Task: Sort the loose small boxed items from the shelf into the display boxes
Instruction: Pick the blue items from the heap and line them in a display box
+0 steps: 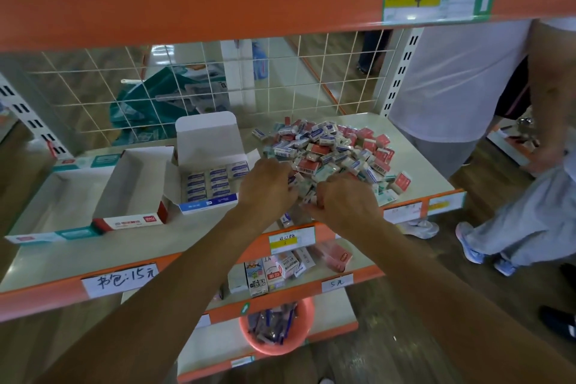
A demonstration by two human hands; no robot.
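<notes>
Reaching into the near edge of the heap, both hands work among the loose boxes (330,153), which lie piled on the right half of the shelf (187,240). The right hand (343,203) pinches a white one between thumb and fingers. The left hand (268,187) has its fingers curled down into the heap, and I cannot tell whether it holds anything.

To the left stand three open display boxes. The blue display box (208,203), lid upright, is partly filled with blue-labelled items. The red display box (131,221) and the teal display box (62,234) look empty.

The likeliest slip is a spill. Several pieces sit right at the shelf's front lip, and raking the heap towards the body could push them down to the lower shelves or the pink bucket (274,343). Red, blue and teal wrappers are thoroughly mixed, so a hurried handful could put the wrong colour in a box. A forearm crossing over could also knock the raised lid.

One shelf tag (120,279) reads "书包:15元" in handwriting, and a lower tag (337,282) reads "5元". The upper tag (417,0) shows a "4" on yellow beside a white arrow. Barcodes show on the wrappers, but their print is too small to read.
</notes>
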